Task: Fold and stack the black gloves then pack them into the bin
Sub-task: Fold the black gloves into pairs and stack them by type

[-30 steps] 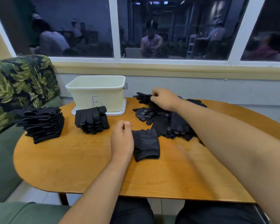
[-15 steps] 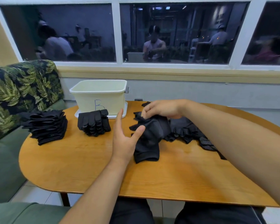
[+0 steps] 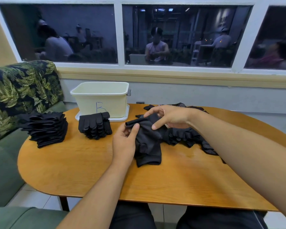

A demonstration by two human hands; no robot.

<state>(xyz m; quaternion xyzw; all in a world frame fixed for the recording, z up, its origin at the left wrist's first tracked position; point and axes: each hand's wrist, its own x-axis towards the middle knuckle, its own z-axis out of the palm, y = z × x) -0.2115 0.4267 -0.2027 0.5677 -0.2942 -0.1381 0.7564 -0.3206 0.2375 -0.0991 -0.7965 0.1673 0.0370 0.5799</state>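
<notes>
A black glove (image 3: 148, 138) is lifted slightly over the middle of the wooden table (image 3: 89, 171), above a folded black glove (image 3: 149, 158) that lies flat. My left hand (image 3: 125, 142) pinches the glove's left end with thumb and fingers. My right hand (image 3: 169, 118) holds its upper right part, fingers curled over the fabric. A loose pile of black gloves (image 3: 188, 136) spreads behind and to the right. Two stacks of folded gloves stand on the left: a small one (image 3: 95, 125) and a taller one (image 3: 46, 128). The cream bin (image 3: 102, 98) sits at the back.
The bin, marked with a blue letter, stands on a white tray (image 3: 122, 119) near the table's far edge. A green sofa with a leaf-print cushion (image 3: 21, 88) runs along the left. A wall with dark windows lies behind the table.
My right hand has pulled a glove from the loose pile toward the table's middle. My left hand has left the folded glove, opened, and taken hold of the new glove's end.
</notes>
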